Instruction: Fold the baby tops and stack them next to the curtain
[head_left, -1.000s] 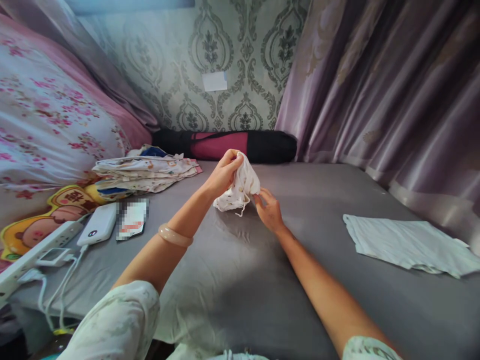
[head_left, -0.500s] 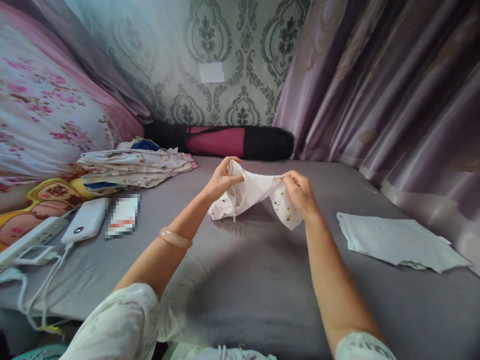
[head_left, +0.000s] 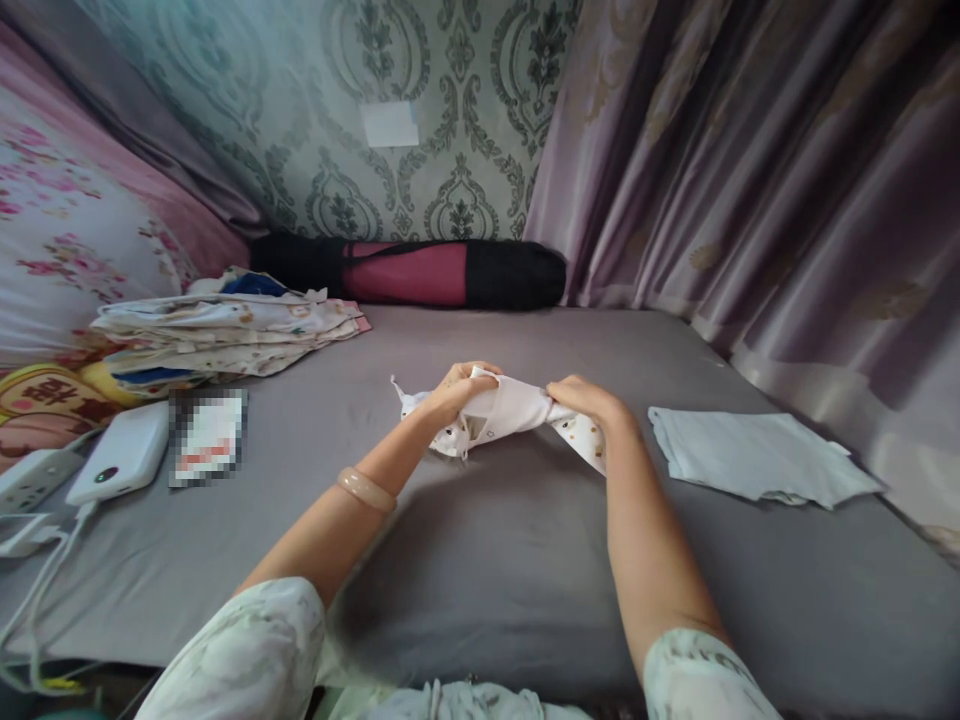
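Stretched between my two hands is a small white cloth garment [head_left: 517, 403] with a print of little dark and gold figures; its exact kind is hard to make out. My left hand [head_left: 461, 393] grips its left part, thumb on top, and a thin tie sticks out beyond the fingers. Bunched cloth is pinched in my right hand [head_left: 581, 395], with a printed flap hanging below the wrist. Both hands are just above the grey bed sheet [head_left: 480, 560]. A pale bangle [head_left: 366, 490] circles my left forearm.
Folded printed clothes [head_left: 232, 325] are stacked at the left. Nearer are a white power bank [head_left: 120, 455], a power strip [head_left: 37, 478] with cables and a blurred packet [head_left: 208, 437]. A folded pale cloth [head_left: 757, 455] lies right. A black and red roll bag [head_left: 405, 272] lines the wall.
Both hands have come lower and nearer with the garment. My right hand has turned over, bunching the cloth at its end. The view has shifted slightly to the right.
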